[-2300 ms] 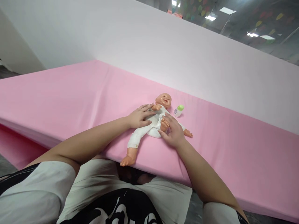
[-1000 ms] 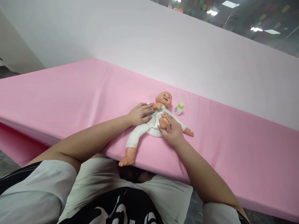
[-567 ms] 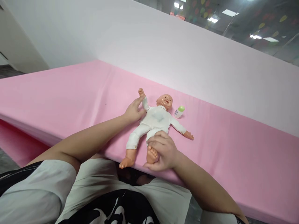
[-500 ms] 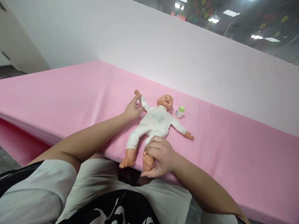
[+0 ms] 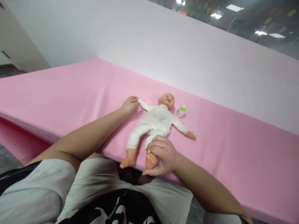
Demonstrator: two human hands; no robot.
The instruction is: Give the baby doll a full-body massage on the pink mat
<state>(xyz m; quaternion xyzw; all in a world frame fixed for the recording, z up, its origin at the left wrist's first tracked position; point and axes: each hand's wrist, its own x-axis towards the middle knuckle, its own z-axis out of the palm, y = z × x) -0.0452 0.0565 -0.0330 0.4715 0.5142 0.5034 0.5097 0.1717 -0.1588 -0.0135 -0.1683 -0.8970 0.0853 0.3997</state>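
A baby doll (image 5: 157, 119) with a white cloth body lies on its back, its head toward the wall and its feet toward me. My left hand (image 5: 130, 104) is closed round the doll's hand at the end of its outstretched arm on the left. Around the lower leg on the right curls my right hand (image 5: 164, 155), with the bare plastic foot (image 5: 151, 159) showing between thumb and fingers. The doll's other foot (image 5: 128, 161) rests free at the front edge. Beside the doll's head stands a small bottle (image 5: 181, 111) with a green cap, leaning slightly.
A pink cover (image 5: 224, 149) spreads over the table under the doll. Behind it rises a white wall (image 5: 187, 56), with a glass pane (image 5: 245, 25) above showing ceiling lights. My own legs (image 5: 98, 177) are close against the front edge.
My left hand has slid outward along the doll's arm to its hand, and that arm has come down a little. The foot in my right hand has tilted slightly to the right.
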